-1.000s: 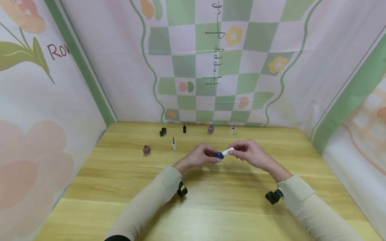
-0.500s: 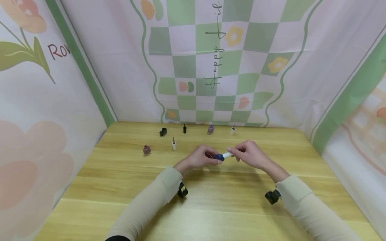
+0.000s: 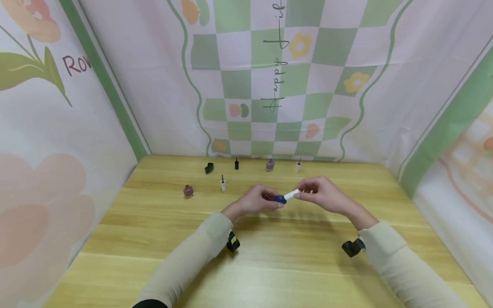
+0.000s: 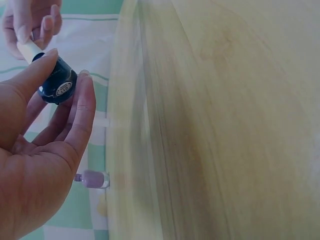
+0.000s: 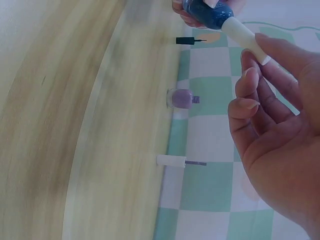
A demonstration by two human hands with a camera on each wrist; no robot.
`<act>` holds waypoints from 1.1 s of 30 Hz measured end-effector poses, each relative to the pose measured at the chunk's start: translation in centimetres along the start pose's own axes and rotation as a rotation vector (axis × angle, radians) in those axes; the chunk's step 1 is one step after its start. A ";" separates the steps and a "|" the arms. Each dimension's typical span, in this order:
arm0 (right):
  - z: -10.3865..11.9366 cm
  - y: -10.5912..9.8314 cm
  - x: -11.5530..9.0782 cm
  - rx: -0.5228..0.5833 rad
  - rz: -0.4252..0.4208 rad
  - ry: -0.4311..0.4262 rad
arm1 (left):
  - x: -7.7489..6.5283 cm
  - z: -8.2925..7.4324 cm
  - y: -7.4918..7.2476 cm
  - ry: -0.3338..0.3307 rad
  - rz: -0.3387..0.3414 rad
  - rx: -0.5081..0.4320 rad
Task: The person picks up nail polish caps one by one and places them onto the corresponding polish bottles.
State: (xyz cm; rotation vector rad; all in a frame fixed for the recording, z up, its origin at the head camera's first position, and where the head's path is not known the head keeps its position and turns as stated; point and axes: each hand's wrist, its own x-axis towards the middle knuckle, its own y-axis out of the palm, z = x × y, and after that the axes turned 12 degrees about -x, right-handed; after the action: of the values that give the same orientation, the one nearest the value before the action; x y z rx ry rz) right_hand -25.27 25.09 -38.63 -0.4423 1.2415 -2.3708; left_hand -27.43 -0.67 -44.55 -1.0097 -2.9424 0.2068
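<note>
Over the middle of the table, my left hand grips a dark blue nail polish bottle between thumb and fingers. Its white cap sits on the neck, and the bottle is tilted with the cap toward my right hand. Thumb and index finger of that hand pinch the cap's far end, as the right wrist view shows. In the head view the left fingers hide part of the bottle. Whether the cap is tight on the neck, I cannot tell.
Toward the back stand an uncapped purple bottle, a white brush cap, a black brush cap and a dark bottle that looks tipped. Further left are an uncapped mauve bottle and another white brush cap. A patterned cloth hangs behind the table.
The right fingers first slid along the cap toward the bottle, then drew back to its far end. The left hand has hardly moved and keeps the blue bottle.
</note>
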 end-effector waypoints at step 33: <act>0.1 0.1 0.2 -0.122 -0.010 -0.060 | 0.0 0.3 -0.1 0.039 0.025 0.005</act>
State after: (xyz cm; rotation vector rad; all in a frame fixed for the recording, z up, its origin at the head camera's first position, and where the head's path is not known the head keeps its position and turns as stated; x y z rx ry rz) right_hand -25.37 24.86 -38.60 -0.5556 1.3640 -2.2806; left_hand -27.48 -0.74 -44.80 -1.0374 -2.8944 0.1932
